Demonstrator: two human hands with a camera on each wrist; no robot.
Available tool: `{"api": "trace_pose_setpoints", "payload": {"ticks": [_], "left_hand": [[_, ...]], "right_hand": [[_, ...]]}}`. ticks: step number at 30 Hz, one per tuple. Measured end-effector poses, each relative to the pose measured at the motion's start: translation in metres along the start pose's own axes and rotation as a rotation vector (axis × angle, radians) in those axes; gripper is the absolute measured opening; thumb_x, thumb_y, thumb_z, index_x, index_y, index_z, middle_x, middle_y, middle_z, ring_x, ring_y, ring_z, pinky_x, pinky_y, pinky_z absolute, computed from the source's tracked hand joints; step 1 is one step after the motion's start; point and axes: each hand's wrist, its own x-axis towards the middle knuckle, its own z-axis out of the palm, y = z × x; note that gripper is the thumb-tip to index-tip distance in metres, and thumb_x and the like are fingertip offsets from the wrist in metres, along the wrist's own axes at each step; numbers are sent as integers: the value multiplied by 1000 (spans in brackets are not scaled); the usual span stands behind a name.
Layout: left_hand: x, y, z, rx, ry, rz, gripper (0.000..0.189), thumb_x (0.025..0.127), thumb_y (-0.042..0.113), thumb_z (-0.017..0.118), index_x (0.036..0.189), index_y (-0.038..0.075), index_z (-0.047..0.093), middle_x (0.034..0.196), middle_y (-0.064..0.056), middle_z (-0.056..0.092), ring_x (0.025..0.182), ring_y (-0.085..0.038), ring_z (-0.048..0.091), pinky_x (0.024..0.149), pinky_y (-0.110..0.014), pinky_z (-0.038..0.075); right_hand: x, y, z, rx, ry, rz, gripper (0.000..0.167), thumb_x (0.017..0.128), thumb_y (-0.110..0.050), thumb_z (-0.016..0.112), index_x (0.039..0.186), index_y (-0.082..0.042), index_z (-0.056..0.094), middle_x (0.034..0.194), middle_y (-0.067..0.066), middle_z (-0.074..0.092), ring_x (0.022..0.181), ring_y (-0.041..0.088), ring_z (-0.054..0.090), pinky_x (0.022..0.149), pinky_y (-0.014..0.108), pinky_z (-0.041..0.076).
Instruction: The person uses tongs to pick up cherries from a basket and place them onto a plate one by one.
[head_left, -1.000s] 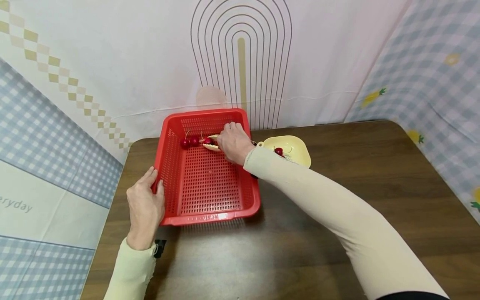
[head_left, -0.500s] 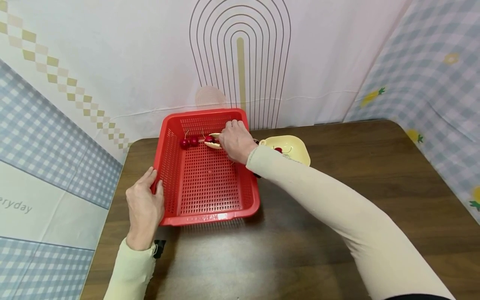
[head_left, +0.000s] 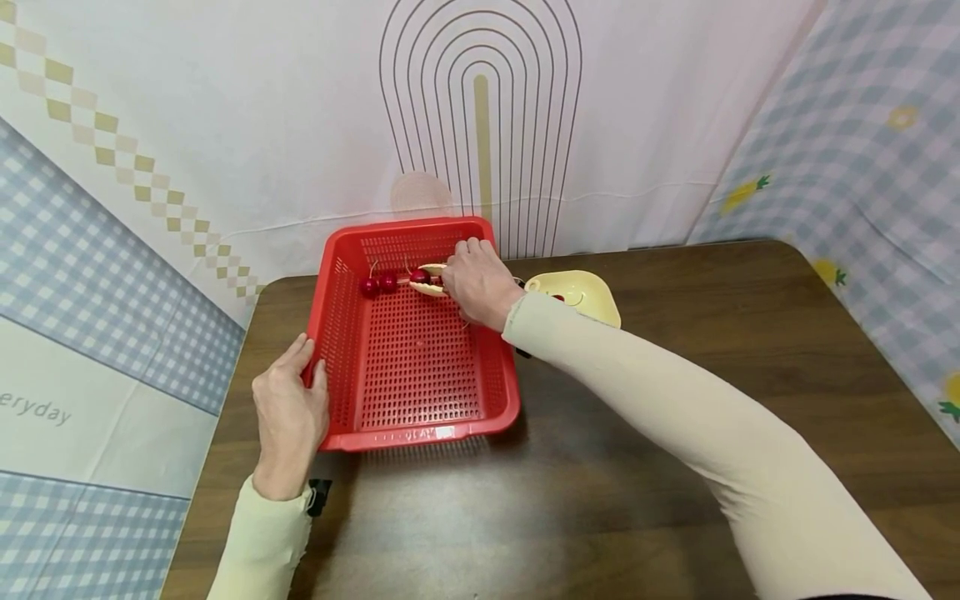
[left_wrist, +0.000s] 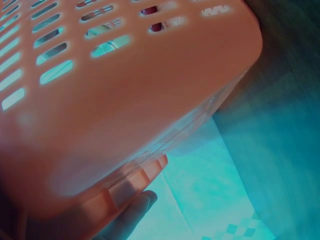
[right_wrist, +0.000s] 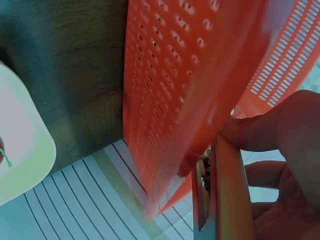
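Inside the red basket (head_left: 420, 358), near its far wall, my right hand (head_left: 483, 283) grips tongs (head_left: 429, 289) with cream scalloped tips. A cherry (head_left: 419, 277) lies between those tips. Two more cherries (head_left: 378, 285) with stems rest beside it to the left. In the right wrist view, the thumb and fingers hold the tongs' arms (right_wrist: 232, 190) just over the basket's rim. My left hand (head_left: 291, 408) grips the basket's left rim, thumb on the inner side; a fingertip (left_wrist: 145, 200) shows under the rim in the left wrist view.
A pale yellow dish (head_left: 592, 296) stands right of the basket, with a cherry (head_left: 558, 297) in it partly hidden by the right sleeve. Everything rests on a dark wooden table (head_left: 637, 500). Patterned cloth (head_left: 645, 125) hangs behind the table's far edge.
My right hand and the tongs have shifted slightly to the right, and the cherry between the tips has moved a little rightward and farther back. The left hand and basket hold still.
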Motion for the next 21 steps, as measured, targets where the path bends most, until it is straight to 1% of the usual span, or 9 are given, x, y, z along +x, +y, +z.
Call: {"api": "trace_pose_setpoints", "payload": {"ticks": [6,10,13,16,21], "left_hand": [[0,0,0,10,-2,-3,33,91,-5,67,124,-8,69,133,-21,67,119,-42,67,98,-56,55],[0,-1,1,16,2,2,32,91,-4,68,123,-9,70,132,-21,68,118,-42,67,97,-56,55],[1,-2,1,17,3,5,32,91,-4,69,122,-9,70,132,-21,68,117,-42,67,97,-56,55],[1,-2,2,17,3,7,32,90,-4,69,122,-9,70,132,-21,68,117,-42,67,97,-56,55],[2,-3,2,20,1,4,33,91,-4,68,123,-9,69,132,-21,68,118,-43,67,98,-56,55]], "right_hand": [[-6,0,-4,10,31,-10,12,95,-12,57,87,-10,66,95,9,65,91,26,57,81,37,49],[-9,-1,-6,3,37,-13,11,95,-9,54,90,-9,64,95,10,63,90,27,56,79,36,49],[-12,-1,-7,-6,36,-18,13,96,-10,53,93,-7,65,95,10,63,89,27,56,77,36,49],[-15,0,-8,-3,39,-19,12,96,-13,56,96,-6,66,95,11,63,89,26,55,76,35,48],[-20,1,-10,17,62,-14,13,92,-16,64,99,-6,67,96,11,63,91,27,55,77,35,48]]}}
